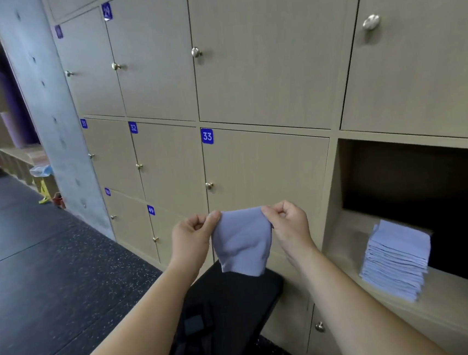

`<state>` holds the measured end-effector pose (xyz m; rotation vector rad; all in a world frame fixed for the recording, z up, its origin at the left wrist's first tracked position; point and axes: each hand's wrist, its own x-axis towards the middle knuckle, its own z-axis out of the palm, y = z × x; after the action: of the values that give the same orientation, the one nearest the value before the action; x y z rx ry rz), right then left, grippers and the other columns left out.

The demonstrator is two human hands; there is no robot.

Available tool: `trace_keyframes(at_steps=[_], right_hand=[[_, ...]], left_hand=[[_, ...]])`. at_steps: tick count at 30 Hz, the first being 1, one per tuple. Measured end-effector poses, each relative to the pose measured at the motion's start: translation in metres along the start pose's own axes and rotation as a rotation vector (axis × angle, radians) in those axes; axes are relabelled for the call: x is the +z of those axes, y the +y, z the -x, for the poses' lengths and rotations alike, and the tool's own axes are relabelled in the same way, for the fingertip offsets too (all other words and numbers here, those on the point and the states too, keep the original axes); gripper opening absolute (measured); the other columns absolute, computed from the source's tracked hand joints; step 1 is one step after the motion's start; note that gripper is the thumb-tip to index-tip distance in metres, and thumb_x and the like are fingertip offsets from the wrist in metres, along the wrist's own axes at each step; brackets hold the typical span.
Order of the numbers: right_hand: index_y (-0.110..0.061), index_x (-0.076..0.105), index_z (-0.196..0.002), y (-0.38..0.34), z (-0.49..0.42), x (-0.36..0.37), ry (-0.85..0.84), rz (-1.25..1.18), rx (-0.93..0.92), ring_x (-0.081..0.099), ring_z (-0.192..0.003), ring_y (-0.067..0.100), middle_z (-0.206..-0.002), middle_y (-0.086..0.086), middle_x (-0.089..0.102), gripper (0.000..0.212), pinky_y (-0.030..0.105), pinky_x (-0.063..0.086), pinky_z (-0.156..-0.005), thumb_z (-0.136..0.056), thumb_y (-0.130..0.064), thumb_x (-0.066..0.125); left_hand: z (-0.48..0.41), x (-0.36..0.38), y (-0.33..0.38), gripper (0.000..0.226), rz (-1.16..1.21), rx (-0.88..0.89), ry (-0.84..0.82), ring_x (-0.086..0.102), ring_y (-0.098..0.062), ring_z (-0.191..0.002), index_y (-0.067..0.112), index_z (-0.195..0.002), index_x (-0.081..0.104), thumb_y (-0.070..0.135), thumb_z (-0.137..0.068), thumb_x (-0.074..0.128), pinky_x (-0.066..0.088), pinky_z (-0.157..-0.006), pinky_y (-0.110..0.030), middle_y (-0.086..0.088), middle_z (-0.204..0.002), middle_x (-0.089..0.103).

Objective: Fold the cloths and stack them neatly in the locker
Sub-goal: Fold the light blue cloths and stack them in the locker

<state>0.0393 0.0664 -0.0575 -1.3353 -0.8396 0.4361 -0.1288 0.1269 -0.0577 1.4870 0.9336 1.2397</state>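
Pinching the top edge of the cloth (242, 242) between thumb and curled fingers (214, 218), left hand (192, 235) on the 9 o'clock corner, right hand (287, 223) on the 3 o'clock one. Held up in the air over the black surface (239, 300), in front of the door marked 33 (266, 168). Looks super light and floppy, sagging into a pouch between the two grips, so probably no weight to fight, just zero stiffness. Best grabbed right at the corners and kept taut, otherwise bound to bunch up. Pale lilac-blue, thin, smooth, seems doubled over. Off at 3 o'clock, sitting in the open locker (344, 241): a tidy stack (398, 258) of matching folded ones, near the front edge.
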Motion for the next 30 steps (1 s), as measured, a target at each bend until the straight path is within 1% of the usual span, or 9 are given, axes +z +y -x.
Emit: trace_keyframes(at_steps=[5,10,13,16,18,20,22,25,30], right_hand=[[-0.003,0.056,-0.079,-0.001,0.003,-0.007,0.009,0.055,-0.016,0.049,-0.066,0.012,-0.071,0.002,0.054,0.017,0.022,0.042,-0.062,-0.089,-0.014,0.065],[-0.005,0.055,-0.077,-0.001,0.002,-0.012,-0.06,0.057,0.015,0.051,-0.066,0.013,-0.069,0.001,0.055,0.018,0.025,0.044,-0.063,-0.089,-0.015,0.066],[-0.005,0.058,-0.079,-0.004,0.004,-0.011,-0.148,0.055,0.015,0.055,-0.069,0.013,-0.072,0.002,0.06,0.016,0.023,0.047,-0.063,-0.088,-0.014,0.068],[-0.006,0.059,-0.091,-0.007,0.008,-0.011,-0.232,0.035,0.037,0.063,-0.076,0.013,-0.083,0.005,0.067,0.017,0.022,0.052,-0.066,-0.085,-0.016,0.071],[-0.011,0.056,-0.105,-0.006,0.009,-0.014,-0.304,0.028,0.119,0.068,-0.085,0.017,-0.096,0.007,0.07,0.032,0.027,0.055,-0.072,-0.081,-0.019,0.076],[-0.012,0.055,-0.111,-0.002,0.011,-0.02,-0.397,0.072,0.194,0.069,-0.083,0.017,-0.097,0.004,0.07,0.038,0.026,0.056,-0.067,-0.079,-0.012,0.076],[-0.001,0.06,-0.102,0.006,0.011,-0.029,-0.462,0.176,0.211,0.064,-0.072,0.016,-0.085,0.004,0.067,0.028,0.026,0.05,-0.061,-0.077,-0.007,0.072],[0.012,0.06,-0.098,0.016,0.011,-0.041,-0.481,0.21,0.25,0.057,-0.071,0.018,-0.079,0.008,0.061,0.043,0.031,0.044,-0.067,-0.067,-0.017,0.072],[0.004,0.062,-0.091,0.022,0.007,-0.052,-0.46,0.127,0.258,0.057,-0.066,0.011,-0.076,0.004,0.062,0.015,0.023,0.047,-0.069,-0.084,-0.007,0.069]], left_hand=[[0.001,0.006,0.0,0.033,0.011,-0.017,-0.012,0.049,-0.014,-0.063,0.009,-0.074,0.052,0.032,-0.087,0.072,0.042,-0.065,-0.03,-0.002,-0.063,0.053],[-0.002,0.01,-0.001,0.033,-0.022,-0.093,-0.171,0.065,-0.012,-0.074,0.022,-0.106,0.058,0.035,-0.081,0.077,0.05,-0.069,-0.026,-0.002,-0.079,0.067],[-0.002,0.013,0.001,0.021,-0.196,-0.039,-0.343,0.065,-0.008,-0.07,0.018,-0.091,0.072,0.037,-0.083,0.075,0.051,-0.063,-0.021,-0.004,-0.076,0.071],[0.0,0.021,0.003,0.024,-0.277,0.017,-0.4,0.055,0.0,-0.053,0.013,-0.075,0.068,0.033,-0.09,0.069,0.041,-0.05,-0.013,0.008,-0.059,0.063],[0.0,0.025,0.001,0.028,-0.297,0.051,-0.386,0.049,0.0,-0.048,0.013,-0.073,0.064,0.033,-0.092,0.065,0.037,-0.047,-0.012,0.009,-0.058,0.058],[-0.002,0.025,-0.001,0.031,-0.305,0.073,-0.328,0.044,-0.002,-0.048,0.012,-0.072,0.061,0.034,-0.093,0.064,0.035,-0.046,-0.012,0.007,-0.059,0.054],[-0.004,0.024,-0.003,0.033,-0.325,0.079,-0.265,0.04,-0.003,-0.048,0.009,-0.072,0.059,0.033,-0.094,0.062,0.032,-0.046,-0.011,0.006,-0.059,0.049],[-0.004,0.022,-0.008,0.04,-0.322,0.053,-0.235,0.038,-0.01,-0.053,0.002,-0.073,0.054,0.034,-0.097,0.057,0.031,-0.05,-0.017,0.001,-0.061,0.046],[-0.001,0.021,-0.019,0.035,-0.193,-0.066,-0.188,0.038,-0.014,-0.063,0.011,-0.075,0.05,0.034,-0.101,0.048,0.031,-0.058,-0.026,-0.002,-0.068,0.043]])
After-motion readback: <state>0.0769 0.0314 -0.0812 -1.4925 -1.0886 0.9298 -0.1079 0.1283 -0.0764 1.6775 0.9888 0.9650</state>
